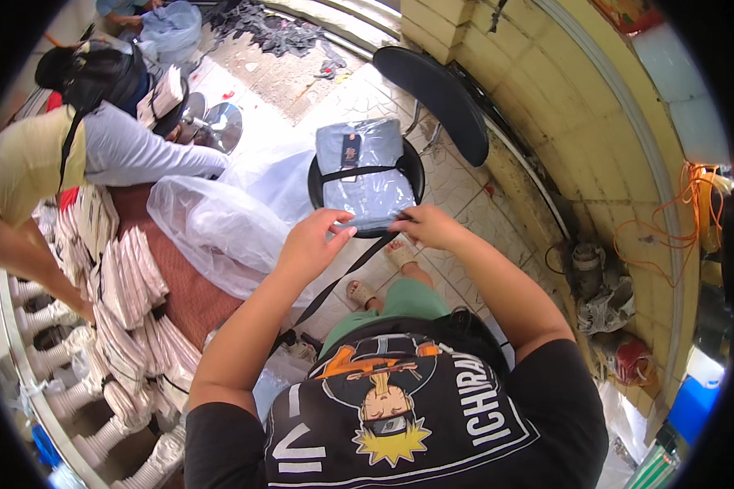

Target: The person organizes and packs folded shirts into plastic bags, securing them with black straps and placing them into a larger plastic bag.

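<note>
Folded light-blue garments in clear plastic wrap (365, 196), bearing a dark label, rest on a round black seat (417, 163). Across the pack's middle runs a black strap (359, 173). My left hand (308, 244) is at the pack's near left corner, its thumb and forefinger apart with nothing seen between them. At the near right corner, my right hand (432, 226) pinches a black strap against the pack's edge. A loose length of black strap (347, 275) slants down from there toward the lower left.
Clear plastic sheeting (212, 228) spreads left of the seat. Pale bundled fabric stacks (126, 277) lie at left, where a person in yellow (37, 151) bends over them. A black oval tabletop (432, 98) stands by the yellow wall (538, 106). Dark scraps (269, 31) litter the far floor.
</note>
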The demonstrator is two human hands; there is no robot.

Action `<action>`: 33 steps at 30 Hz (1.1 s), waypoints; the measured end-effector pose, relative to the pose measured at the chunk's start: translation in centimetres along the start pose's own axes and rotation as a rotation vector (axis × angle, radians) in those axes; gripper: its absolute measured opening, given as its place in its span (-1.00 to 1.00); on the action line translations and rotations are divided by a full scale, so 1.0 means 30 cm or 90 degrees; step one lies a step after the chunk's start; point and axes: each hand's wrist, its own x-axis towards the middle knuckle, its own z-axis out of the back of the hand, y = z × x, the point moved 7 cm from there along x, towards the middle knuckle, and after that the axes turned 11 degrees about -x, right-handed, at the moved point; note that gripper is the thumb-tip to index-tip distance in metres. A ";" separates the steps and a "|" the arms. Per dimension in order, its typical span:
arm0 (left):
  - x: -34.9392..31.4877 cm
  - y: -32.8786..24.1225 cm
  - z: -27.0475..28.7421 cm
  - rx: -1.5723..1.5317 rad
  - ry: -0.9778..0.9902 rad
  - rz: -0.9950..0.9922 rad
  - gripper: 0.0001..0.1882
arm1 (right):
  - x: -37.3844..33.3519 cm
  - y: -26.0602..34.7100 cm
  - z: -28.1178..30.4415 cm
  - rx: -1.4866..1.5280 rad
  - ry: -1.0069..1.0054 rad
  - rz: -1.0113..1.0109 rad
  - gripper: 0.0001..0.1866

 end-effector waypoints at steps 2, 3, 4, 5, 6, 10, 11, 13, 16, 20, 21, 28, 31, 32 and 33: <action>0.090 0.099 -0.102 -0.013 0.070 0.044 -0.75 | 0.049 -0.229 0.048 -0.013 -0.112 -0.065 -0.66; 0.131 0.136 -0.147 0.011 0.099 0.054 -0.75 | 0.075 -0.327 0.055 -0.012 -0.157 -0.093 -0.68; 0.168 0.170 -0.186 0.036 0.126 0.066 -0.76 | 0.101 -0.381 0.064 -0.012 -0.199 -0.120 -0.69; 0.201 0.204 -0.222 0.060 0.151 0.078 -0.76 | 0.139 -0.422 0.065 0.001 -0.226 -0.125 -0.69; 0.235 0.227 -0.254 0.078 0.170 0.084 -0.77 | 0.173 -0.447 0.068 0.013 -0.254 -0.132 -0.68; 0.354 0.328 -0.370 0.091 0.187 0.099 -0.77 | 0.340 -0.517 0.041 0.025 -0.416 -0.131 -0.63; 0.381 0.345 -0.394 0.086 0.184 0.110 -0.76 | 0.385 -0.536 0.023 0.062 -0.438 -0.104 -0.62; 0.419 0.397 -0.441 0.072 0.173 0.134 -0.75 | 0.440 -0.536 0.012 0.131 -0.480 -0.048 -0.59; 0.446 0.493 -0.508 -0.040 0.130 0.175 -0.72 | 0.420 -0.529 0.022 0.059 -0.300 -0.177 -0.59; 0.480 0.578 -0.598 -0.198 0.077 0.304 -0.70 | 0.383 -0.559 -0.001 0.263 -0.179 -0.095 -0.66; 0.486 0.573 -0.621 -0.298 0.061 0.375 -0.70 | 0.334 -0.507 0.010 0.318 -0.170 -0.071 -0.69; 0.470 0.542 -0.605 -0.504 -0.095 0.541 -0.81 | 0.282 -0.437 0.096 0.031 -0.267 -0.053 -0.67; 0.464 0.561 -0.569 -0.434 -0.058 0.521 -0.74 | 0.285 -0.399 0.157 -0.119 -0.299 -0.074 -0.62; 0.466 0.562 -0.561 -0.413 -0.056 0.503 -0.75 | 0.307 -0.410 0.150 -0.156 -0.330 -0.052 -0.62; 0.470 0.552 -0.549 -0.392 -0.054 0.486 -0.77 | 0.317 -0.400 0.156 -0.193 -0.361 -0.029 -0.63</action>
